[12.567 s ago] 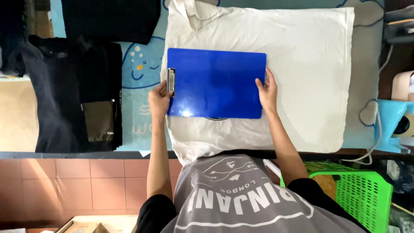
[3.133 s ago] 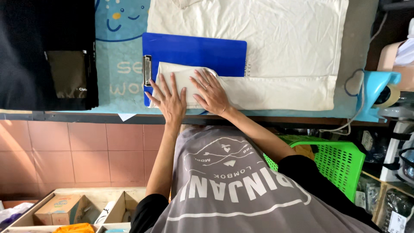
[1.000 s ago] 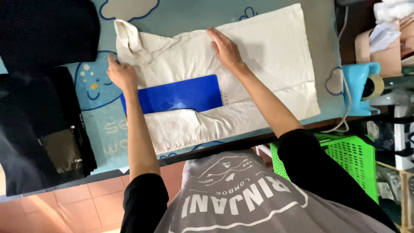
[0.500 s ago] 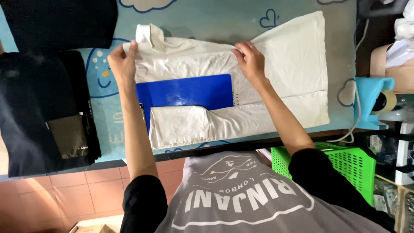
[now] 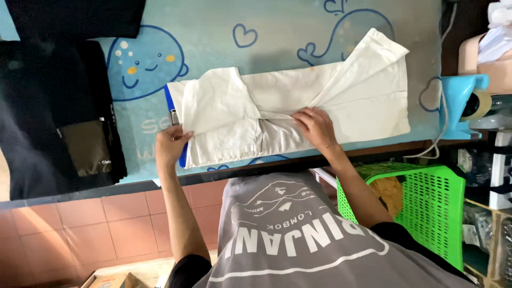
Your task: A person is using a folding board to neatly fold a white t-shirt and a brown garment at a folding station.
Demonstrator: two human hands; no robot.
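A white shirt (image 5: pixel 288 114) is lying across the desk (image 5: pixel 277 32), folded over a blue board (image 5: pixel 184 152) so only a thin blue strip is peeking out along the shirt's left edge. The left hand (image 5: pixel 170 144) is sitting right at that left edge, fingers curled and pinching the board's edge near its metal clip (image 5: pixel 174 117). The right hand (image 5: pixel 316 127) is lying open and flat on the shirt, just right of its middle, pressing the bunched fabric where the folds are meeting.

The shirt's near edge is running close to the desk's front lip, almost no spare room there. Its right end is fanning out toward the upper right and stopping short of a blue tape dispenser (image 5: pixel 465 104) at the desk's right edge. Beyond the shirt's far edge the whale-print mat (image 5: pixel 149 58) is showing plenty of open surface. Left of the shirt there's a gap of mat, then dark clothes (image 5: pixel 53 117) are covering the left end of the desk. A green basket (image 5: pixel 426 197) is standing below the desk, right of the shirt's near edge.
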